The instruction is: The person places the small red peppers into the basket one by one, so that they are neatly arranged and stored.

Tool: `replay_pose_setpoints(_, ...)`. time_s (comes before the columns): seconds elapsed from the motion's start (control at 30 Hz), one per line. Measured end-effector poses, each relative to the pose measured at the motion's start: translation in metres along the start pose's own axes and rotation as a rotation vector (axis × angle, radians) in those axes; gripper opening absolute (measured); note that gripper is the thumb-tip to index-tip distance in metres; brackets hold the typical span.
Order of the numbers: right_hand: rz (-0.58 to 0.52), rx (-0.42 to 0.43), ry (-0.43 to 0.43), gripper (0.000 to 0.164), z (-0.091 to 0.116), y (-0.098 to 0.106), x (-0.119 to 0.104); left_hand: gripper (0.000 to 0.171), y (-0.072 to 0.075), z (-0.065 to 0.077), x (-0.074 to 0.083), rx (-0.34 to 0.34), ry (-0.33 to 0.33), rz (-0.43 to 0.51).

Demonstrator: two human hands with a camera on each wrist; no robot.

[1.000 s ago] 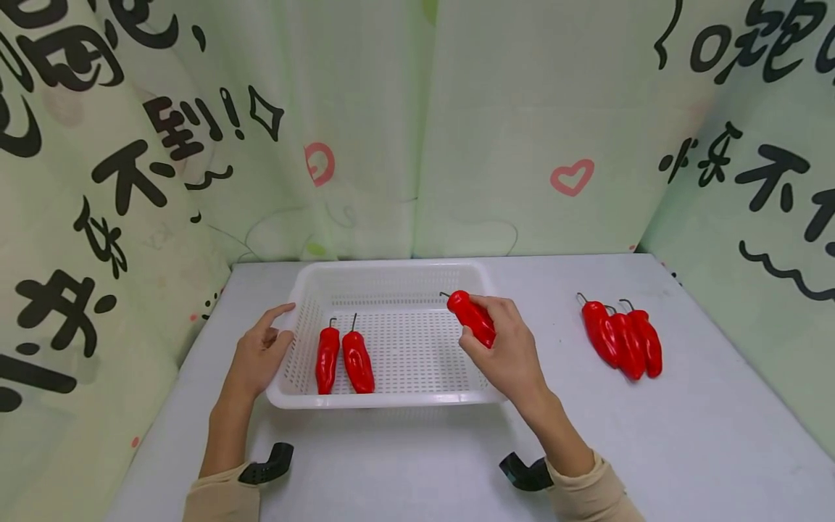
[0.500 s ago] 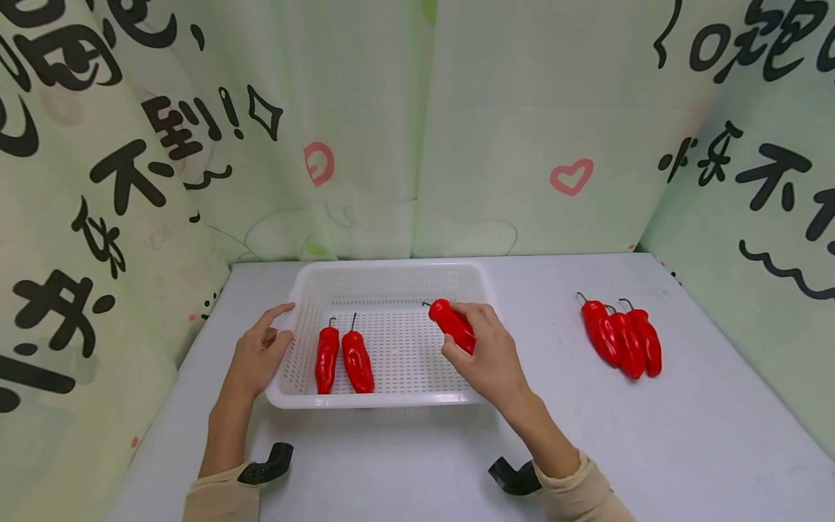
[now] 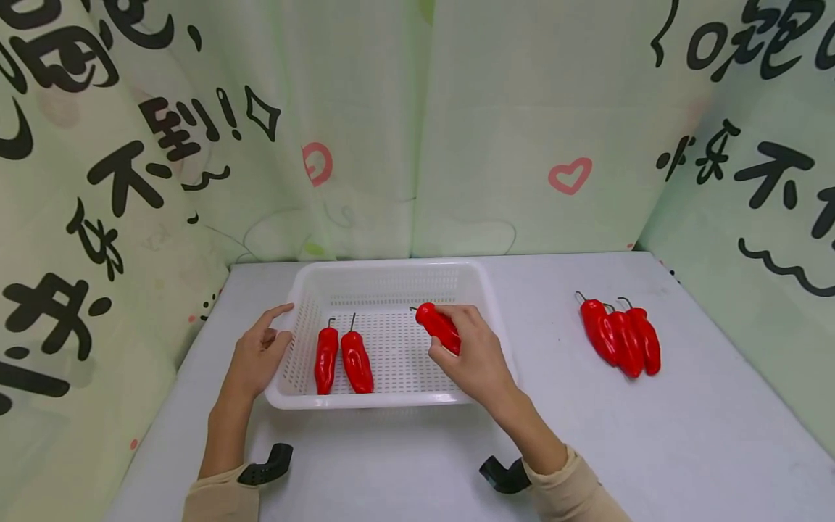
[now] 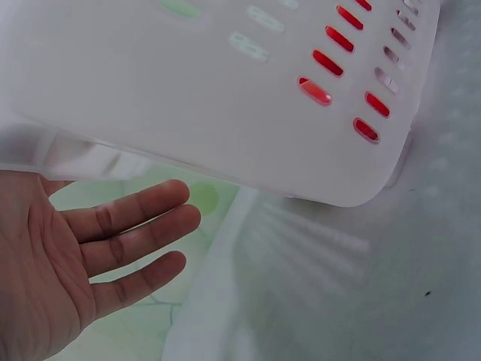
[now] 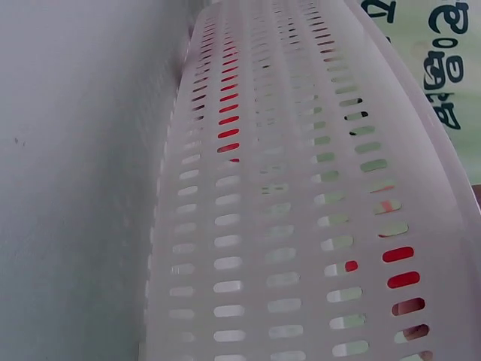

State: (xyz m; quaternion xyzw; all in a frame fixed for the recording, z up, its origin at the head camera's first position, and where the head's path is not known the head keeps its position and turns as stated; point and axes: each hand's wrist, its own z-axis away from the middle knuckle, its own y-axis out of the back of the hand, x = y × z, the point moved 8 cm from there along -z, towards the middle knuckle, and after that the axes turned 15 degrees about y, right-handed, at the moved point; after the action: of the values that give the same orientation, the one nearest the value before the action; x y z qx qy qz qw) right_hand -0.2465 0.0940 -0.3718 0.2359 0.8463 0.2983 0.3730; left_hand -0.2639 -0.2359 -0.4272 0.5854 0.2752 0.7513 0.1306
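Observation:
My right hand (image 3: 472, 355) pinches a red chili pepper (image 3: 435, 322) between thumb and fingers, its stem pointing left, over the right half of a white plastic basket (image 3: 391, 400). Whether that pepper touches the basket floor, I cannot tell. Inside at the left lie a red chili pepper (image 3: 327, 360) and another red chili pepper (image 3: 356, 362), side by side with stems away from me. My left hand (image 3: 259, 355) touches the basket's left rim with thumb and forefinger. Its other fingers (image 4: 143, 239) extend loosely below the rim in the left wrist view.
On the table (image 3: 404, 464), right of the basket, a small bunch of red chili peppers (image 3: 622, 339) lies close together. Printed pale green curtains (image 3: 489, 145) enclose the back and both sides. Through the basket's slotted wall (image 5: 248, 210), red shows in the right wrist view.
My right hand has carried its chili pepper leftward and slightly down over the basket. My left hand stays at the rim, and the other peppers have not moved.

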Motion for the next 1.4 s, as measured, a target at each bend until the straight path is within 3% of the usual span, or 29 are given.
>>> replay_pose_setpoints(0.87,-0.052,-0.150,-0.028,0.049,-0.017,-0.041,-0.013,0.053,0.001,0.002,-0.001,-0.013,0.015,0.009)
replay_pose_setpoints(1.4,-0.003,-0.176,0.006,0.047,-0.028,-0.051,-0.016,0.054,0.001,0.001,0.000,-0.017,0.010,0.007)
